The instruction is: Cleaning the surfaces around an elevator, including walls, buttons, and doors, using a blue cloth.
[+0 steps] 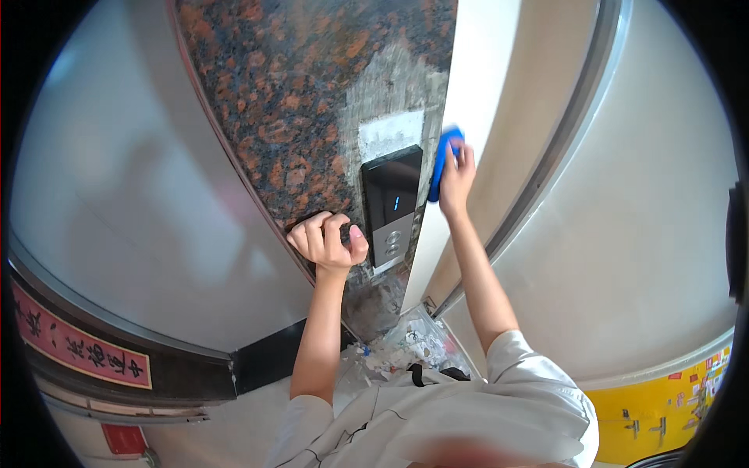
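My right hand (457, 178) grips a blue block-like thing (440, 167), blurred, at the white door frame (480, 76) beside the elevator call panel (393, 205). The panel is dark glass above and silver below, with a lit blue mark and two round buttons. To its left, my left hand (329, 238) rests against the speckled red-and-black granite wall (281, 117), fingers bent and thumb apart. I see nothing in it, though its palm side is hidden. A bare grey, scraped-looking patch (389, 79) surrounds the panel's top, with a white rectangle (391, 133) directly above it.
Clear plastic bags with bits of rubbish (418, 342) lie at the wall's foot. Smooth pale panels stand on the left (117, 175) and right (632, 205). A red strip with black characters (82, 339) is low left; a yellow cabinet (638, 424) is low right.
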Demonstrator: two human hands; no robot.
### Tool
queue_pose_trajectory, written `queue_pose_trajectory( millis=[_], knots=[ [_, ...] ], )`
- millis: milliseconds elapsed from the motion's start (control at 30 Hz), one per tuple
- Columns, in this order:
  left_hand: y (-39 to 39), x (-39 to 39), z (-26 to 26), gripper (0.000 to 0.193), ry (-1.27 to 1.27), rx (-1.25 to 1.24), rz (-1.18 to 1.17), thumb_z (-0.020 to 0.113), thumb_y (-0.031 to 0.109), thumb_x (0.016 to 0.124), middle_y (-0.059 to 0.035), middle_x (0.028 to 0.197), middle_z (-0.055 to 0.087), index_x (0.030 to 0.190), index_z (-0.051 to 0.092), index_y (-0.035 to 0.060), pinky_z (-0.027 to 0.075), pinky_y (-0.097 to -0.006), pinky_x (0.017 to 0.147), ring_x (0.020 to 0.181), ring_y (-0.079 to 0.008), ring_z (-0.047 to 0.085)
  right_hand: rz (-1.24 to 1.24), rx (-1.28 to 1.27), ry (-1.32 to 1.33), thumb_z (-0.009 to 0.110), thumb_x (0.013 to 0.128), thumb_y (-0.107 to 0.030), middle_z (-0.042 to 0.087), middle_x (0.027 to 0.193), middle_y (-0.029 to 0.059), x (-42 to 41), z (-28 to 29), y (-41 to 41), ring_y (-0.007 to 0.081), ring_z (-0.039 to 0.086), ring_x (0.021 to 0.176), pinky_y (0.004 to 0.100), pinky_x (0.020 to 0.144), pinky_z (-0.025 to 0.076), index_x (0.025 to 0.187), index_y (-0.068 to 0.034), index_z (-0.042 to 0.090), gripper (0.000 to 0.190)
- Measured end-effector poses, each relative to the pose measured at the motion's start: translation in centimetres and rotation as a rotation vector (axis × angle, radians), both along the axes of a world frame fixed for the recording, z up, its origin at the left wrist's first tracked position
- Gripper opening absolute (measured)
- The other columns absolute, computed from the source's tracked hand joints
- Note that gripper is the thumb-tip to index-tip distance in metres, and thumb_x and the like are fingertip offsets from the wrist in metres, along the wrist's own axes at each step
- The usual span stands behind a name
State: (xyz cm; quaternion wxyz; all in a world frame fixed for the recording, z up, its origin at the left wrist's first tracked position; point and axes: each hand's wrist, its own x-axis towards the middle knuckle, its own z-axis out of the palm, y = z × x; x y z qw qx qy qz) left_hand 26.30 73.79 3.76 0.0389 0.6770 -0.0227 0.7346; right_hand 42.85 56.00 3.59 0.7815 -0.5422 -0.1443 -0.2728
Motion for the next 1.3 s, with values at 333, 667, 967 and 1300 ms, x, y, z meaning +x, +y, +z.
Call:
queue_pose_trajectory(
  millis=[333, 667, 967, 1300],
  knots=[
    [-1.2, 0.8, 0.0, 0.024, -0.042, -0.037, -0.118, 0.055, 0.033, 0.082, -0.0046, 0.078, 0.058, 0.072, 0.062, 0.0129, 0.036, -0.0368, 0.072, 0.074, -0.0245, 0.05, -0.199, -0.665, -0.903, 0.069, 0.083, -0.003, 0.054, 0.086, 0.0097, -9.5, 19.5, 2.6, 0.0194, 0.057, 0.069, 0.0317, 0.063, 0.047, 0.096, -0.006, 0.067, 0.013],
    [-0.1, -0.3, 0.3, 0.014, -0.095, -0.032, -0.267, 0.056, 0.022, 0.073, -0.0046, 0.074, 0.055, 0.07, 0.061, 0.0102, 0.038, -0.0357, 0.067, 0.068, -0.0226, 0.048, -0.381, -0.747, -1.07, 0.062, 0.076, 0.003, 0.057, 0.089, 0.0135, -9.7, 19.4, 4.4, 0.0291, 0.055, 0.081, 0.0386, 0.074, 0.046, 0.091, -0.002, 0.064, 0.015],
    [-0.3, -0.3, 0.2, 0.015, -0.082, -0.042, -0.246, 0.06, 0.024, 0.075, -0.0052, 0.078, 0.058, 0.074, 0.063, 0.0092, 0.04, -0.0358, 0.064, 0.069, -0.0234, 0.049, -0.073, -0.912, -1.301, 0.075, 0.065, -0.006, 0.051, 0.093, 0.0079, -13.0, 17.4, 10.2, 0.0251, 0.051, 0.084, 0.035, 0.073, 0.043, 0.095, -0.015, 0.068, 0.033],
    [-0.2, -0.4, 0.3, 0.009, -0.104, -0.058, -0.226, 0.06, 0.02, 0.071, -0.0032, 0.079, 0.056, 0.072, 0.06, 0.0118, 0.039, -0.0345, 0.065, 0.071, -0.0215, 0.049, -0.461, -0.411, -0.793, 0.064, 0.083, -0.002, 0.059, 0.1, 0.0094, -3.9, 18.7, 1.0, 0.0189, 0.056, 0.094, 0.0342, 0.086, 0.046, 0.107, 0.0, 0.059, 0.025]
  ],
)
